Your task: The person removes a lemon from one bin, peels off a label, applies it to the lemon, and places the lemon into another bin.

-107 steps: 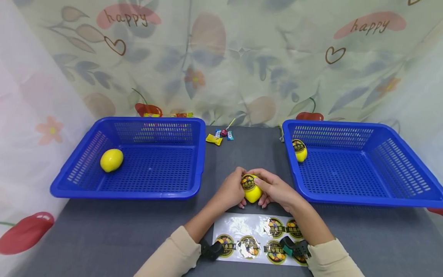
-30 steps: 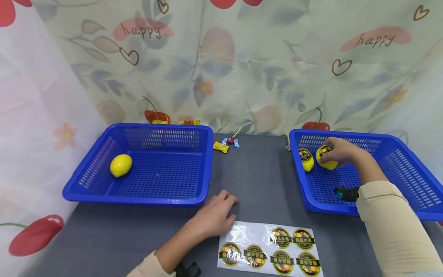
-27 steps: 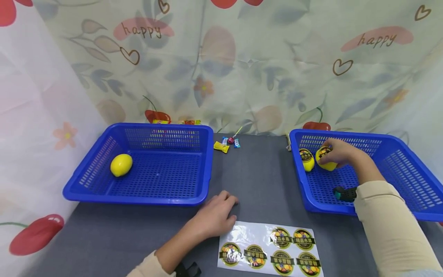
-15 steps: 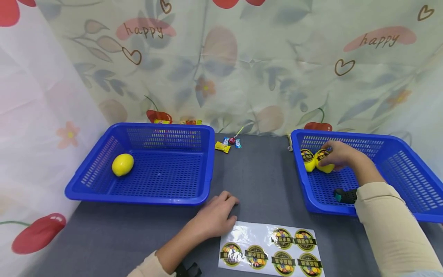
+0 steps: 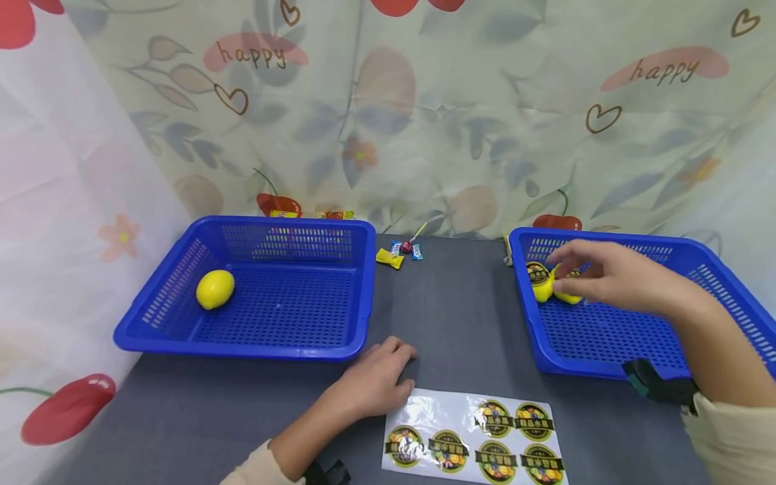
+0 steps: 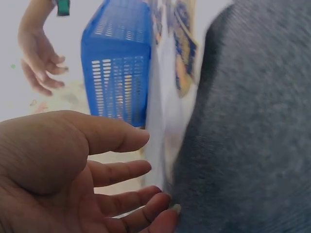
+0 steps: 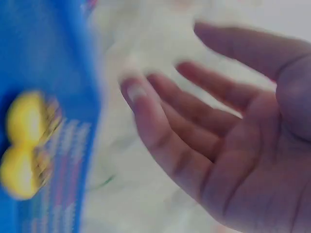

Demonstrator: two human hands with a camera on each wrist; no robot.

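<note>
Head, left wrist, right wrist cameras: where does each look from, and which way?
Head: on the head, forward and down over baskets; left hand, right hand show.
Left wrist: on it, toward sheet, right basket; both hands show.
Right wrist: on it, past right hand, toward two lemons.
Head and right wrist share the lemons.

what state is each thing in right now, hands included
Sticker sheet: six stickers on it, upper left area bare
Single lemon: no sticker showing
Left basket: upright, single lemon inside
Two other lemons: stickered, side by side
Right basket: upright, both stickered lemons inside
Left hand: holding nothing, at the sheet's upper left corner
Right hand: holding nothing, over the right basket
Small candies between the baskets: too small to tell if opened
</note>
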